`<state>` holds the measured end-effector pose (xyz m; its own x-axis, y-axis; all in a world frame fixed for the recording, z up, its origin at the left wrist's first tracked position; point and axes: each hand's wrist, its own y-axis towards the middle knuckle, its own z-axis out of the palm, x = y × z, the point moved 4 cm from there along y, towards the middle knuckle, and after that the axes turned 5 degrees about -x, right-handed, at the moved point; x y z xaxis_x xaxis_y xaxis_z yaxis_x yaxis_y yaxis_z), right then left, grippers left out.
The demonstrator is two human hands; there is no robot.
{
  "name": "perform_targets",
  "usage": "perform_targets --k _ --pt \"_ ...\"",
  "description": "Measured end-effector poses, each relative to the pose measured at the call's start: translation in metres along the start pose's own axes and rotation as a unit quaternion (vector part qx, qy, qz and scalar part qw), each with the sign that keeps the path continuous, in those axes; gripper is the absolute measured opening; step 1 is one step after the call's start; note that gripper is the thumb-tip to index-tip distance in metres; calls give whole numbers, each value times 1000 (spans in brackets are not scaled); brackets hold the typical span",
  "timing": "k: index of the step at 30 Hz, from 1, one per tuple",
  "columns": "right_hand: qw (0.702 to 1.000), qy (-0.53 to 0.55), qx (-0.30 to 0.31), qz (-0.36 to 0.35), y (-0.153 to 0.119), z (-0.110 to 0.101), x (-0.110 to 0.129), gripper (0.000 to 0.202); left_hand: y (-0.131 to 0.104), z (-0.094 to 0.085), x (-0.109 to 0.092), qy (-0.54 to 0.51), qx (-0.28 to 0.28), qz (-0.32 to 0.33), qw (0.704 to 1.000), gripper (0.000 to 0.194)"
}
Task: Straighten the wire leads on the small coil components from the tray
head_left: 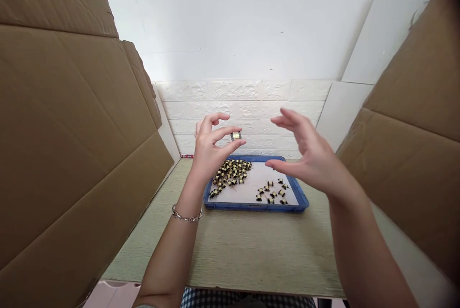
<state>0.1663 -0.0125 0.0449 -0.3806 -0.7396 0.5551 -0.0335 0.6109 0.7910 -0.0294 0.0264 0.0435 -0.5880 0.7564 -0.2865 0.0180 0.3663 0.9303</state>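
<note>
My left hand (pixel 215 147) pinches a small black-and-yellow wound component (pixel 236 136) between thumb and forefinger, raised above the back of a blue tray (pixel 255 207). To the right, my right hand (pixel 302 147) is raised with thumb and fingers spread wide, holding nothing. White lining covers the tray's bottom. A dense pile of similar components (pixel 230 172) fills its left part, with thin wires sticking out. Several more components (pixel 273 194) lie scattered in its right part. My right thumb is over the tray's back right part.
The tray stands on a pale greenish table (pixel 258 250). Tall cardboard panels rise at the left (pixel 72 121) and right (pixel 409 154). Behind is a white brick-patterned wall (pixel 237 90). A small red-and-white strip (pixel 187 156) lies at the table's back left.
</note>
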Motion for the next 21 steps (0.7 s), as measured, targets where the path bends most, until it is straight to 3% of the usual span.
perform_targets --k 2,4,11,16,21 --pt "997 -29 67 9 1 9 -15 89 0 0 -1 1 3 5 1000 21" --pt "997 -24 79 14 2 12 -26 89 0 0 0 4 6 8 1000 21" --pt "999 39 9 -13 6 16 -24 83 -1 4 0 -8 9 10 1000 21" --pt "999 6 -34 -33 4 24 -22 62 -8 27 -2 -30 74 5 997 20" --pt "997 -39 -68 -23 2 18 -25 56 -12 47 -2 -43 72 -12 996 20"
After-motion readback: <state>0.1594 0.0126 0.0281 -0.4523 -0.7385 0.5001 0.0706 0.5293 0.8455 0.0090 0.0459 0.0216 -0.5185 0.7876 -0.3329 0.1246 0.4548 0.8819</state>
